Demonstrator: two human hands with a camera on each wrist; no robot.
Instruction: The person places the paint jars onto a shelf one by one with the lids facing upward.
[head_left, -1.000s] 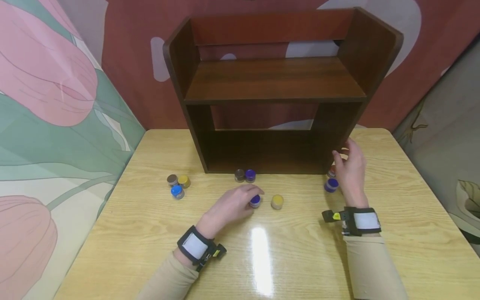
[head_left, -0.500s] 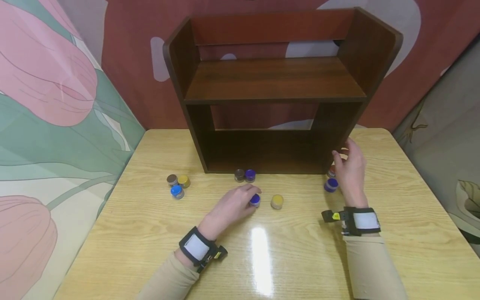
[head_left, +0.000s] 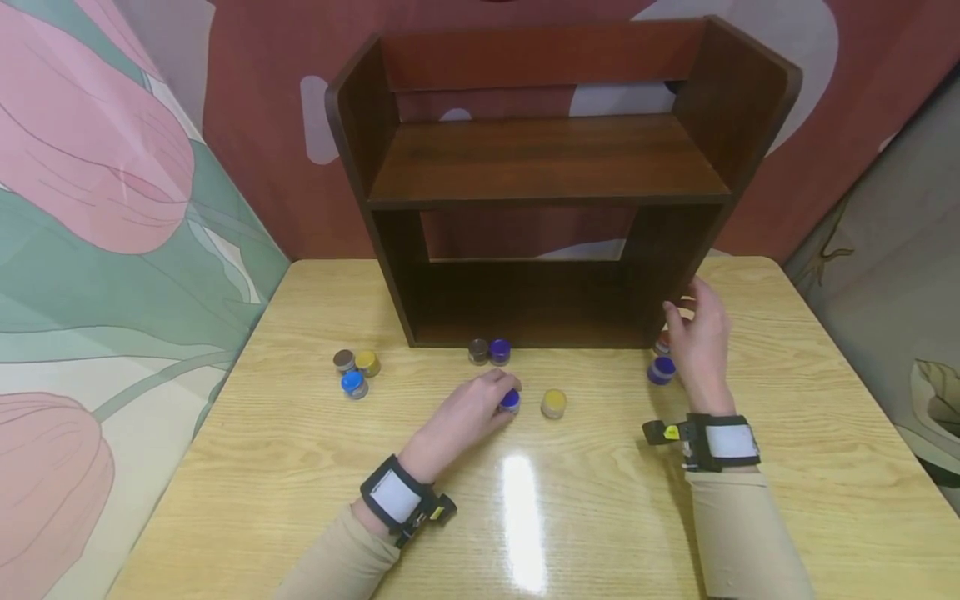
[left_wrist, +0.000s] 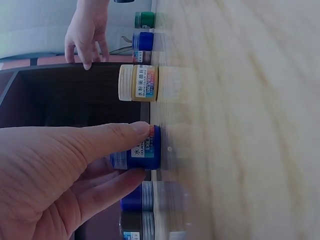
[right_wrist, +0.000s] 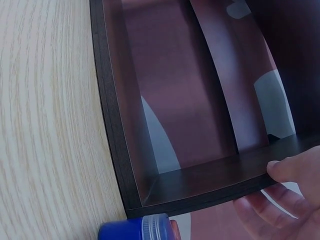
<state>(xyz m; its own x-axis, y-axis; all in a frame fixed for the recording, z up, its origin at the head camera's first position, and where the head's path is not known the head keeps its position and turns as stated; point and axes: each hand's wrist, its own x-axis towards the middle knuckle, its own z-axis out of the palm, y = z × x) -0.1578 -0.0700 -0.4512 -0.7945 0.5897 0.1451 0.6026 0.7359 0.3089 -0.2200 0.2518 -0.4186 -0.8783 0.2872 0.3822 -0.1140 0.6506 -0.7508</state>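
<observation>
My left hand (head_left: 467, 410) pinches a blue paint jar (left_wrist: 145, 150) between thumb and fingers, low over the table in front of the shelf. A yellow paint jar (head_left: 554, 403) stands just to its right. My right hand (head_left: 701, 342) holds the right side panel of the dark wooden shelf (right_wrist: 210, 195), thumb at the panel's front edge and fingers on its outer side. Close by that hand are a dark blue jar (head_left: 662, 371) and a red one (head_left: 663, 342), the latter partly covered by the hand in the head view.
Brown (head_left: 478, 351) and purple (head_left: 500, 351) jars sit at the shelf's front edge. Farther left, a brown jar (head_left: 344, 360), a yellow jar (head_left: 368, 362) and a bright blue jar (head_left: 355, 384) cluster together. A green jar (left_wrist: 145, 20) shows in the left wrist view.
My left fingers have drawn in slightly around the blue jar. The right hand and the shelf stay in place.
</observation>
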